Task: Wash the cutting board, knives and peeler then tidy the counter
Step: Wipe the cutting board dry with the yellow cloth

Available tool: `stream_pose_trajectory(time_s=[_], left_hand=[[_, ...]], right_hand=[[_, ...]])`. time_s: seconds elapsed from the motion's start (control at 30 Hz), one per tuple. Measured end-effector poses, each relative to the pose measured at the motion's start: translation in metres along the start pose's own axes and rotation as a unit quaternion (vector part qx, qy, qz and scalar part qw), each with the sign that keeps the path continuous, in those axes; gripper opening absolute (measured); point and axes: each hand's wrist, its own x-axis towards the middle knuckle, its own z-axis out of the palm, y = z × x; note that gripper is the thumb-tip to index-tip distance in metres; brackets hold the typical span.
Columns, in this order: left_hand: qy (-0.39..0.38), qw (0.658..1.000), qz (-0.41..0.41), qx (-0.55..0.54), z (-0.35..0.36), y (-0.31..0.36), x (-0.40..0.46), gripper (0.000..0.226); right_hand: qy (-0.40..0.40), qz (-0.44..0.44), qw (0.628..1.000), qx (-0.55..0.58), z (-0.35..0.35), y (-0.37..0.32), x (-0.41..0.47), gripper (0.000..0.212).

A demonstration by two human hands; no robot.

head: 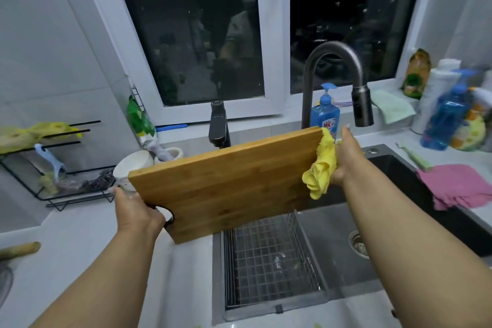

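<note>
— Where do you have the bamboo cutting board (pixel 231 181) now?

— You hold it tilted in the air, part over the sink (pixel 332 247) and part over the counter (pixel 106 261). Your left hand (pixel 137 210) grips its lower corner by the finger hole; your right hand (pixel 346 157) presses a bunched yellow cloth (pixel 320 170) against the far short edge, fingers curled round it.

— So how far along are you?

— You look to be wiping the board; no water runs from the faucet (pixel 362 109) above your right hand. Whether it is fully washed, I cannot tell.

— And what is left?

— I see no knives or peeler. The wire basket (pixel 269 261) below the board holds scraps, and a pink cloth (pixel 458 184) lies right of your right hand, so the tidying seems undone.
</note>
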Motion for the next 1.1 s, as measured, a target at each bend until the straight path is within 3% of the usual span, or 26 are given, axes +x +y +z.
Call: stream_pose_trajectory(time_s=[0.07, 0.23, 0.3, 0.5, 0.6, 0.67, 0.77, 0.9, 1.0, 1.1], left_hand=[[0.011, 1.000, -0.019, 0.009, -0.006, -0.002, 0.005, 0.072], [-0.027, 0.996, -0.078, 0.024, -0.014, -0.010, -0.003, 0.040], [-0.026, 0.989, -0.112, 0.095, -0.022, -0.008, -0.002, 0.040], [-0.069, 0.933, -0.217, 0.277, -0.044, -0.012, 0.006, 0.028], [-0.104, 0.874, -0.252, 0.402, -0.046, -0.016, -0.007, 0.040], [-0.094, 0.856, -0.246, 0.445, -0.049, -0.025, -0.016, 0.044], [-0.076, 0.861, -0.207, 0.459, -0.051, -0.043, -0.025, 0.044], [-0.092, 0.876, -0.123, 0.458, -0.050, -0.066, -0.028, 0.027], [-0.098, 0.871, -0.106, 0.469, -0.056, -0.082, -0.018, 0.038], [-0.106, 0.860, -0.082, 0.492, -0.076, -0.101, 0.003, 0.060]], right_hand=[[-0.017, 0.022, 1.000, 0.004, -0.006, -0.002, 0.004, 0.077], [-0.039, 0.037, 0.999, 0.008, -0.014, 0.010, 0.011, 0.071], [-0.039, 0.042, 0.998, 0.004, -0.018, 0.015, 0.016, 0.072], [-0.043, 0.095, 0.983, -0.150, -0.035, 0.017, 0.018, 0.075], [-0.002, 0.120, 0.954, -0.276, -0.043, 0.025, 0.021, 0.069], [0.010, 0.136, 0.939, -0.316, -0.049, 0.041, 0.019, 0.064], [0.033, 0.120, 0.930, -0.345, -0.056, 0.065, 0.024, 0.060], [0.080, 0.087, 0.933, -0.341, -0.057, 0.079, 0.031, 0.057], [0.094, 0.049, 0.929, -0.355, -0.057, 0.086, 0.033, 0.055], [0.089, -0.002, 0.925, -0.369, -0.061, 0.094, 0.042, 0.041]])
